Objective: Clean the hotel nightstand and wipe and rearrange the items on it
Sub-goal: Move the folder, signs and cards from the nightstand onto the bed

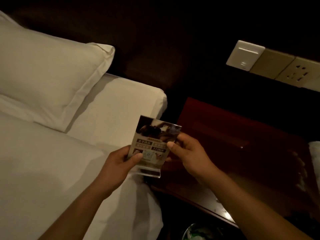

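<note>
A clear acrylic sign holder (153, 146) with a printed card inside is held up between the bed and the nightstand. My left hand (121, 163) grips its lower left edge, thumb on the front. My right hand (187, 151) grips its right edge. The holder's clear base points down, above the nightstand's left front corner. The dark red-brown wooden nightstand (242, 146) lies to the right, its glossy top showing faint reflections. A white cloth (314, 153) shows at the right edge of the nightstand.
A bed with white sheets (52, 170) and a white pillow (48, 78) fills the left. On the dark wall behind are a switch plate (245, 55) and a socket panel (297, 73). A bin with contents (200, 232) stands on the floor below.
</note>
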Motion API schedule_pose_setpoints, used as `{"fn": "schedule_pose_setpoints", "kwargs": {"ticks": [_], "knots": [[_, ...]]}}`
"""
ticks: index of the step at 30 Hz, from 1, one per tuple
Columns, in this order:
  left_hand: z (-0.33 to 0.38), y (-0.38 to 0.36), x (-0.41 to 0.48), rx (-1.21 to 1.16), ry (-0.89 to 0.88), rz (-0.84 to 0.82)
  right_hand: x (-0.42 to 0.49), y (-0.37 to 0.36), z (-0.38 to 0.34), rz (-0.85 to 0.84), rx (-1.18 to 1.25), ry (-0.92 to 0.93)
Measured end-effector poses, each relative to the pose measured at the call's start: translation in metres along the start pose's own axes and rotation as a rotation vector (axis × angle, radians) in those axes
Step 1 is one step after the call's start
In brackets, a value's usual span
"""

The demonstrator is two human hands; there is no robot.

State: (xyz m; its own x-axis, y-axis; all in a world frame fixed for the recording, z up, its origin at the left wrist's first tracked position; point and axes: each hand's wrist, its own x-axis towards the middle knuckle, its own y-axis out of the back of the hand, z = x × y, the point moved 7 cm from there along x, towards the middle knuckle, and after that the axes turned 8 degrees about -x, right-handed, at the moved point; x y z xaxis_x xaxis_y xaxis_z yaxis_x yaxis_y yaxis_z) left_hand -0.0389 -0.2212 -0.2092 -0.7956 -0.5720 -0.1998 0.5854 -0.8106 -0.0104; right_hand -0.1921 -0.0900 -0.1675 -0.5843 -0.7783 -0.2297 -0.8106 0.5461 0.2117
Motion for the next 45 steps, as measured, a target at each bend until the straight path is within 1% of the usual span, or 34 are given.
{"fn": "schedule_pose_setpoints", "kwargs": {"ticks": [5,10,18,20,23,25,29,31,36,40,43,45], "knots": [[-0.002,0.063,-0.044,-0.128,0.028,0.161,0.010,-0.078,-0.022,-0.096,-0.010,0.006],[-0.011,0.118,-0.090,-0.143,0.060,0.351,0.010,-0.151,-0.038,-0.217,-0.060,0.047],[-0.035,0.155,-0.193,-0.182,0.094,0.662,-0.028,-0.237,-0.048,-0.488,-0.053,0.038],[-0.041,0.163,-0.223,-0.221,0.092,0.732,-0.042,-0.258,-0.047,-0.550,-0.060,0.043],[-0.059,0.181,-0.275,-0.292,0.139,0.843,-0.063,-0.296,-0.041,-0.608,-0.099,0.038],[-0.076,0.199,-0.313,-0.367,0.189,0.951,-0.078,-0.325,-0.037,-0.651,-0.096,0.025],[-0.105,0.248,-0.389,-0.501,0.255,1.253,-0.104,-0.388,-0.029,-0.756,-0.126,0.026],[-0.118,0.274,-0.423,-0.530,0.274,1.366,-0.110,-0.418,-0.025,-0.781,-0.160,0.030],[-0.150,0.329,-0.501,-0.565,0.281,1.535,-0.124,-0.491,-0.014,-0.801,-0.229,0.050],[-0.179,0.362,-0.533,-0.662,0.309,1.554,-0.123,-0.532,-0.002,-0.766,-0.262,0.039],[-0.195,0.379,-0.537,-0.703,0.346,1.550,-0.115,-0.543,0.005,-0.710,-0.304,0.051],[-0.197,0.387,-0.533,-0.633,0.342,1.553,-0.108,-0.544,0.008,-0.691,-0.317,0.054]]}}
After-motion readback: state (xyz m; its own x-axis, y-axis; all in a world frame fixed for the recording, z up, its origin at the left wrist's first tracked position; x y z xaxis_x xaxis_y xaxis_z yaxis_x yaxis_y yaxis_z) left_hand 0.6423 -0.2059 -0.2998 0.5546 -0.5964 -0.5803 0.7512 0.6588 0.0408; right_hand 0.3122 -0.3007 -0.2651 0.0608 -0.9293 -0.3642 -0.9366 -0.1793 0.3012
